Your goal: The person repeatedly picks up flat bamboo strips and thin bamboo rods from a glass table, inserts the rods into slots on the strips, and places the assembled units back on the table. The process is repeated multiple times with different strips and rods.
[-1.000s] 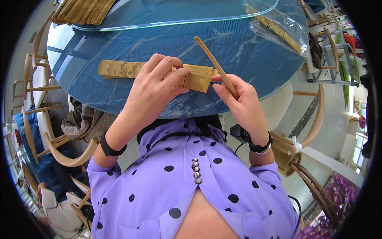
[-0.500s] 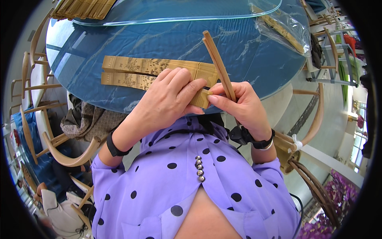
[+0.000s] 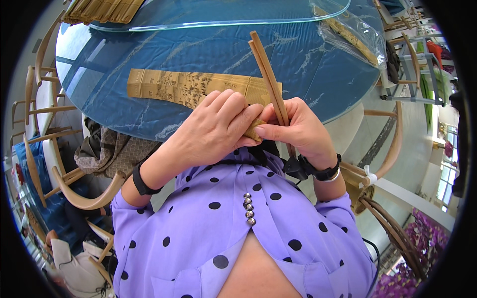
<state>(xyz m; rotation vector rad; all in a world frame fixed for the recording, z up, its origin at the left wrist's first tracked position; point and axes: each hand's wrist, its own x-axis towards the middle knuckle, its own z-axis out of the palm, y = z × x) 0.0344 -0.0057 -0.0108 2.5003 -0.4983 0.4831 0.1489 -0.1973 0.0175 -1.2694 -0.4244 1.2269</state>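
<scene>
My left hand (image 3: 211, 126) is closed on a tan printed paper chopstick sleeve (image 3: 255, 129), whose end pokes out between the two hands; the rest of it is hidden. Held in my right hand (image 3: 303, 130) is a pair of wooden chopsticks (image 3: 268, 74), slanting up and away over the table. My right thumb and index finger also pinch that sleeve's end. Just beyond my left hand, another printed paper sleeve (image 3: 164, 85) lies flat on the blue marbled table (image 3: 198, 47), partly covered by the knuckles and the chopsticks.
A glass turntable (image 3: 223, 22) spans the far side of the table. Bundled tan sleeves (image 3: 102, 10) sit at the far left, and a clear plastic bag (image 3: 350, 37) with a tan strip inside lies at the far right. Wooden chairs (image 3: 92, 196) stand around, one with a patterned brown cloth (image 3: 117, 154).
The nearer of the two sleeves, which lay side by side, has been drawn back into my hands. The chopsticks have shifted slightly left, and the hands have come closer together.
</scene>
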